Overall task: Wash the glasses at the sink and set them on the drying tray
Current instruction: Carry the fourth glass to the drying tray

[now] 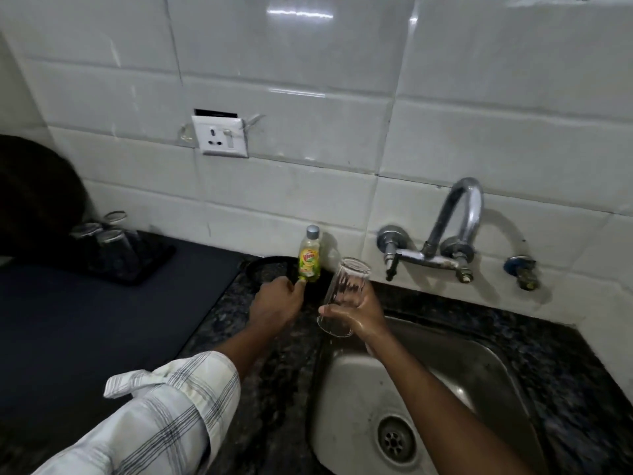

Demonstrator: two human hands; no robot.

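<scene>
One clear ribbed glass (346,281) hung gripped in the right hand (361,315) over the steel sink (346,392) rim; three more glasses (111,240) stood far left of it; the left hand (274,301) touched one yellow-green soap bottle (309,260), grip unclear.

The wall (308,80) is covered with large glossy white tiles, on which a strip of light (299,13) is reflected near the top. A white socket plate (221,135) with a switch is mounted slightly askew on the tiles. Below, a dark speckled stone counter (565,354) is set against the wall.
</scene>
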